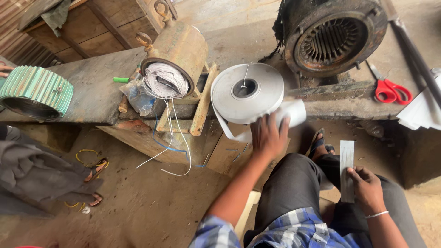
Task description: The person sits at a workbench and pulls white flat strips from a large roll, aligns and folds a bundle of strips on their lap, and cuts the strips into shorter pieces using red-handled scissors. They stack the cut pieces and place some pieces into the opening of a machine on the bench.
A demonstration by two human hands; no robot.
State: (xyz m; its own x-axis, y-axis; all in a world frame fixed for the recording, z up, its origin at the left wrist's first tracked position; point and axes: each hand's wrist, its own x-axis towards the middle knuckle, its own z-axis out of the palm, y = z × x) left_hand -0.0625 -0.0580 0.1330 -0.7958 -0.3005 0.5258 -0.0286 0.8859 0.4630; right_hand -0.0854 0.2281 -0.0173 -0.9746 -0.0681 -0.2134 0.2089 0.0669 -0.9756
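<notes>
Dirt floor, worn wooden bench (pixel 92 87) carrying a green ribbed motor casing (pixel 36 92) and rusty stator with white windings (pixel 172 59). Left hand (pixel 268 135) pinches the loose tail of a grey insulating-paper roll (pixel 248 94) just above it. Right hand (pixel 365 186) grips a cut grey paper strip (pixel 347 167) upright over the lap; red-handled scissors (pixel 390 89) well above.

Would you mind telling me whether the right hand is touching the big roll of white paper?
Apart. The head view shows the right hand on a cut strip over the knee, away from the roll.
</notes>
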